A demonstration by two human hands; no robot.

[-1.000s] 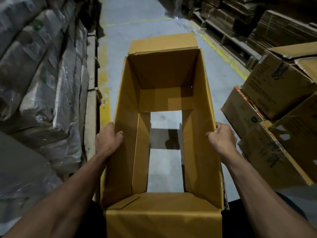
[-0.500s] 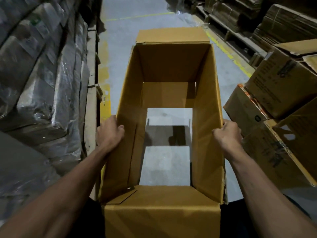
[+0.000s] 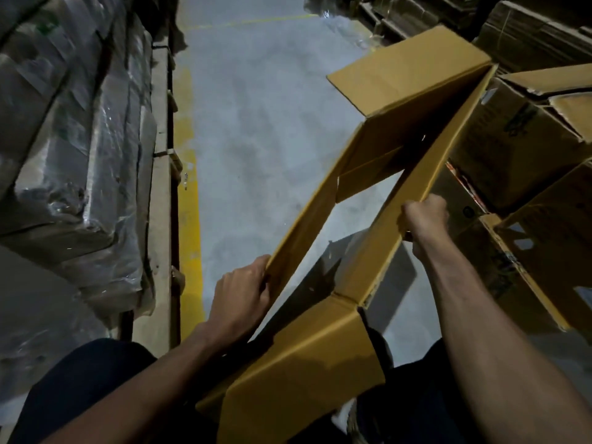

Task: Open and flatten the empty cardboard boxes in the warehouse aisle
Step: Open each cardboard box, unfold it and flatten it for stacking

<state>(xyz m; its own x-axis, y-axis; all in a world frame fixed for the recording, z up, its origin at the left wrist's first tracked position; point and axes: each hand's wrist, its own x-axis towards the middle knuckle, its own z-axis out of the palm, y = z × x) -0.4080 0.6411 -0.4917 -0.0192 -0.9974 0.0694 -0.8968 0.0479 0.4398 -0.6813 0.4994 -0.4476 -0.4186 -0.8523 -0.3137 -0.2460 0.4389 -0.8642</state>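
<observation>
Open-ended cardboard box skewed, held between both hands; left hand fingers clamped on left wall, right hand on right wall. Wall could be torn if skew is forced.

The grey concrete floor runs up the middle as an aisle, pretty scuffed. A yellow painted line follows its left edge, right beside a pallet of plastic-wrapped bundles. Along the right edge sits a pile of printed cardboard boxes, some tilted against each other. At the far right corner there's a stack of flattened cardboard.
</observation>
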